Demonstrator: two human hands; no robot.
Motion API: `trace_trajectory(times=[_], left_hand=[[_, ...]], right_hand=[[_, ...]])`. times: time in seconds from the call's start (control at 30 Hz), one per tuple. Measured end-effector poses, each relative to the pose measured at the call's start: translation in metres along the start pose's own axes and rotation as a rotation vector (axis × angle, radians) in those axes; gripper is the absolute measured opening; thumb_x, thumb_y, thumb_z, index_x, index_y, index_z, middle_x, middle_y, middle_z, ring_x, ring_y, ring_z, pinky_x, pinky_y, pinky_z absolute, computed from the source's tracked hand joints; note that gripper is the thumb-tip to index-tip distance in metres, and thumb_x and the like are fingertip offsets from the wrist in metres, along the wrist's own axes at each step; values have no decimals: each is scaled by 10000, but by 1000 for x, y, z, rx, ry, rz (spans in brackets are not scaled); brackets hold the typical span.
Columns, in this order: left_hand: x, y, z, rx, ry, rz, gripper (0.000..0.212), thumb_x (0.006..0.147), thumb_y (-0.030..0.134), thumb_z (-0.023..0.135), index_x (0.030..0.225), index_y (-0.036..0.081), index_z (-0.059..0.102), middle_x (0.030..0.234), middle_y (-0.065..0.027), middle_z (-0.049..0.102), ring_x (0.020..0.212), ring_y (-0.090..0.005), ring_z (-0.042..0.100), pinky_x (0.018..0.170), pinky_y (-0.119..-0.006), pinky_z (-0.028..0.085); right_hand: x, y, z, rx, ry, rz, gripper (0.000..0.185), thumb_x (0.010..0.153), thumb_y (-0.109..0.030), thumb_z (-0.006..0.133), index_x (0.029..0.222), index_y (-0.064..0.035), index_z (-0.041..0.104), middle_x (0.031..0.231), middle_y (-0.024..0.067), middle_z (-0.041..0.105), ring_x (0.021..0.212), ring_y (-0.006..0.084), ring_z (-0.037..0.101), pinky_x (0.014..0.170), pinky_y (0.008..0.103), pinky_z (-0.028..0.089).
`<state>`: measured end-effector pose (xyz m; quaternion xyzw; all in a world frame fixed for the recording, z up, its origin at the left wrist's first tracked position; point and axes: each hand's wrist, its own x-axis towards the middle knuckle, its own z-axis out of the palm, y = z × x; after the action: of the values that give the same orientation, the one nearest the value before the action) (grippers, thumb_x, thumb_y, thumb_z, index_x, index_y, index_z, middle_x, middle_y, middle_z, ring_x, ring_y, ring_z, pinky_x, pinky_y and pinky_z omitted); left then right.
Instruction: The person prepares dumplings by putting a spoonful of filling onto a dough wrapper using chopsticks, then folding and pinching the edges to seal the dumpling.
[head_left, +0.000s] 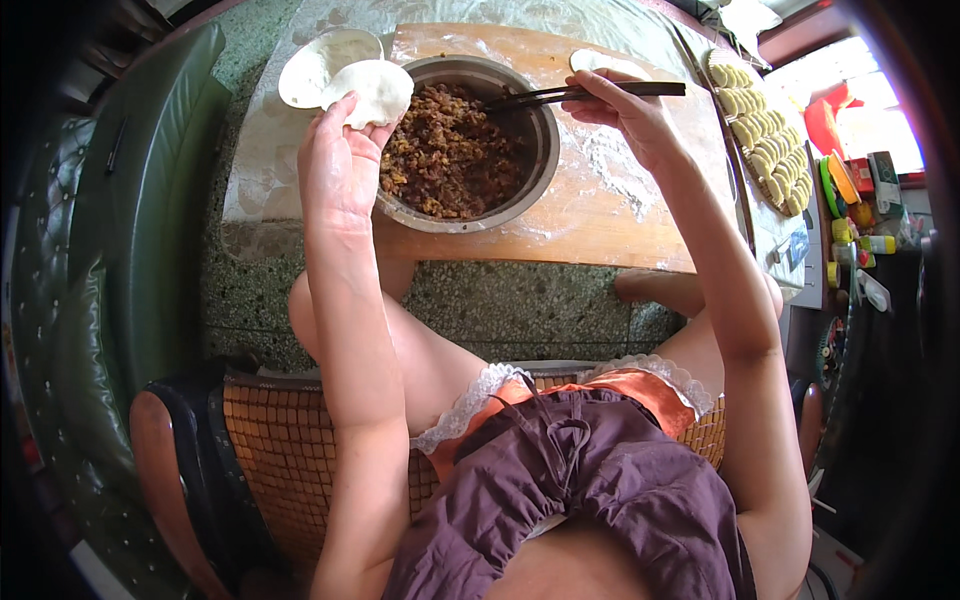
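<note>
My left hand (346, 154) holds a round, flat dough wrapper (373, 91) at the left rim of a metal bowl (551, 154). Brown, chunky filling (450, 154) covers the inside of the bowl. Dark chopsticks (600, 91) are gripped in my right hand (622, 109), their tips in the bowl by the filling. Behind the held wrapper stands a white bowl (304, 71) with flour in it. Another dough wrapper (600, 61) lies on the floured wooden board (622, 232), just beyond my right hand and partly hidden by it.
Rows of shaped dumplings (769, 142) rest on a tray at the right. Beyond them are a green and orange tape-like ring pair (836, 184) and small containers. A green sofa (150, 202) stands at the left. My legs are under the table's near edge.
</note>
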<state>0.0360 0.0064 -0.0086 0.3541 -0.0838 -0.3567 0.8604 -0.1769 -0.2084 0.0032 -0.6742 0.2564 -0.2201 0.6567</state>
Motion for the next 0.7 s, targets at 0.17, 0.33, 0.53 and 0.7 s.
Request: trace_trajectory(times=[0.17,0.33,0.53,0.7], left_hand=[[-4,-3,-3,20,-21,19,331,886,60,467,1190,-65,430,1157,-189,530,1062,-302,553,876,-443,498],[-6,-2,0,22,-2,19,333,890,62,463,1191,-75,427,1160,-196,527,1067,-303,547,887,-456,489],[-8,-1,-1,3,-3,32,341,896,74,467,1195,-84,423,1176,-195,517,1084,-298,535,911,-438,474],[-10,0,-2,26,19,54,356,900,88,474,1204,-87,413,1187,-188,510,1091,-290,531,921,-423,462]], right_hand=[[8,20,-3,229,-37,105,283,892,-214,577,1048,21,600,920,119,662,853,179,663,781,274,552],[8,29,-5,438,-22,238,262,903,-172,550,1054,39,585,975,123,652,903,192,650,807,286,553],[2,30,-10,584,-165,227,281,900,-182,559,1065,44,580,967,128,654,890,190,653,819,289,551],[-5,19,-4,490,-43,117,272,890,-201,579,1038,26,597,963,123,654,876,180,657,828,284,544]])
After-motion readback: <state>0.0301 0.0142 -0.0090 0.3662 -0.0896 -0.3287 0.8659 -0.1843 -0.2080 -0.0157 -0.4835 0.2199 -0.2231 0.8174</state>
